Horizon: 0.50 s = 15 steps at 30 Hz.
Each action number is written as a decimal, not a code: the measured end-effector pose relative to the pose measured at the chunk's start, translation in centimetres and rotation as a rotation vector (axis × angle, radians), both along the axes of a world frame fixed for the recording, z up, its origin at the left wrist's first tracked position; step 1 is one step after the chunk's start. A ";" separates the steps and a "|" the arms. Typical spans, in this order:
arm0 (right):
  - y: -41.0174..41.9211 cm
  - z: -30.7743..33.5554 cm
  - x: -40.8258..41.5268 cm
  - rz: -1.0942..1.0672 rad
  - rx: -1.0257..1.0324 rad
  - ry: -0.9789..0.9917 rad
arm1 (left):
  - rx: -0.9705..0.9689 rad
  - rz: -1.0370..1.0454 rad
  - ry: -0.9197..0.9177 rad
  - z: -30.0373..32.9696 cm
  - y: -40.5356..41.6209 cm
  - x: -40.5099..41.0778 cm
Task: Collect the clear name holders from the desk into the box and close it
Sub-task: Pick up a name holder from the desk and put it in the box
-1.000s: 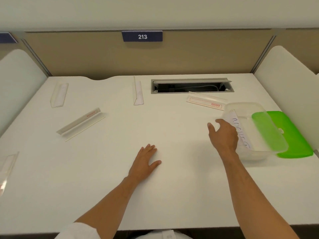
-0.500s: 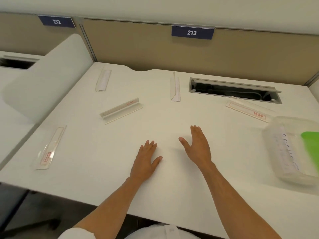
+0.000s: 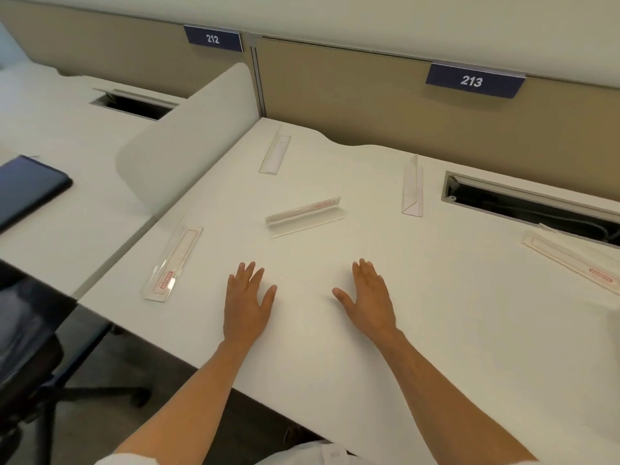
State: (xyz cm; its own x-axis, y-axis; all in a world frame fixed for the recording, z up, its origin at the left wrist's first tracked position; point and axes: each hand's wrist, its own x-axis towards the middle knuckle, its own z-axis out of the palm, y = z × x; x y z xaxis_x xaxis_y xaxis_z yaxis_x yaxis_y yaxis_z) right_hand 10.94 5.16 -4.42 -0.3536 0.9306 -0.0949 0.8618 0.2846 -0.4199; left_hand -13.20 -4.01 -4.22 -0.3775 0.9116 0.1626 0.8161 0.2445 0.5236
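Five name holders (image 3: pixel 304 215) lay uncollected on the desk (image 3: pixel 436 313), from nine round to three o'clock. Left hand (image 3: pixel 246 302) and right hand (image 3: pixel 369 297) were spread flat, empty; the box was out of view.

The flat clear plastic name holder with red print (image 3: pixel 573 260) runs off the right edge; the dark flat tablet-like slab (image 3: pixel 23 189) is cut by the left edge.
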 end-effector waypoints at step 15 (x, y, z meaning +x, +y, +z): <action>-0.4 -3.0 -5.6 0.026 0.097 -0.113 | -0.272 0.406 0.327 2.5 0.4 -11.8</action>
State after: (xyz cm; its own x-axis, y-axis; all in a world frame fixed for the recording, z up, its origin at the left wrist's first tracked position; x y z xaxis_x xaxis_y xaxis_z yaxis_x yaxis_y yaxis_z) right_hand 5.32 4.75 -7.42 -0.3694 0.9281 -0.0458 0.8940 0.3416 -0.2900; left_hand -25.01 -3.64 -1.70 -0.6752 0.7295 0.1095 0.7372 0.6620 0.1352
